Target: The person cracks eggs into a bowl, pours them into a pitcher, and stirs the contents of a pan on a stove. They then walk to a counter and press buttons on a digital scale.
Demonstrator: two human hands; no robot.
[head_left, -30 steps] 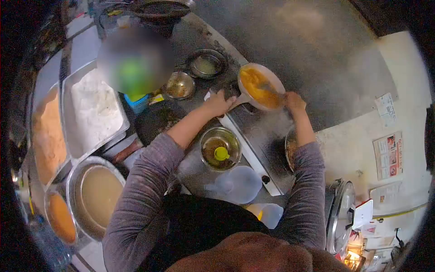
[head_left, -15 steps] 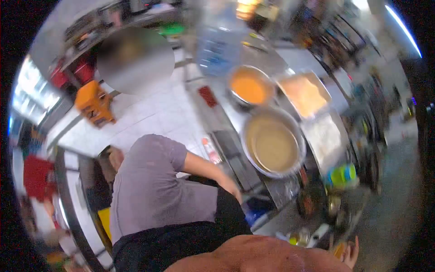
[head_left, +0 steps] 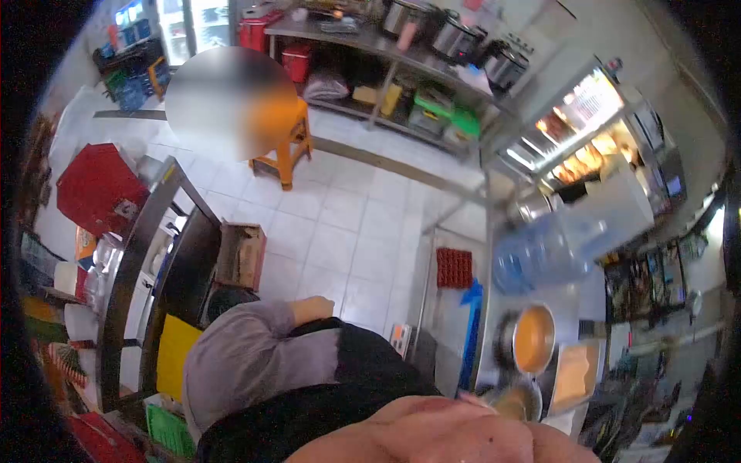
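Observation:
My left hand (head_left: 315, 309) extends from a grey sleeve beside the black cloth at my waist. It looks loosely closed, with no object visible in it. Below it, in the head view, is white tiled floor. A small pinkish patch near the beige-filled pot (head_left: 527, 400) may be part of my right hand; its fingers cannot be made out. A pot of orange liquid (head_left: 534, 339) stands on the metal counter (head_left: 491, 328) at right, near a shallow tray (head_left: 575, 374) holding an orange layer. The beige-filled pot is partly hidden at the lower edge.
Large clear-blue water bottles (head_left: 532, 255) stand on the counter. A red egg tray (head_left: 454, 268) lies on a lower surface. An orange stool (head_left: 287, 150) and cardboard box (head_left: 241, 255) are on the floor. Dark shelving (head_left: 127, 309) lines the left. A lit food cabinet (head_left: 587, 147) stands at upper right.
My view has swung left and up, so the pots and tray now appear lower right. My left hand has drawn away from the counter side. The right hand's visible fingers have left their spot.

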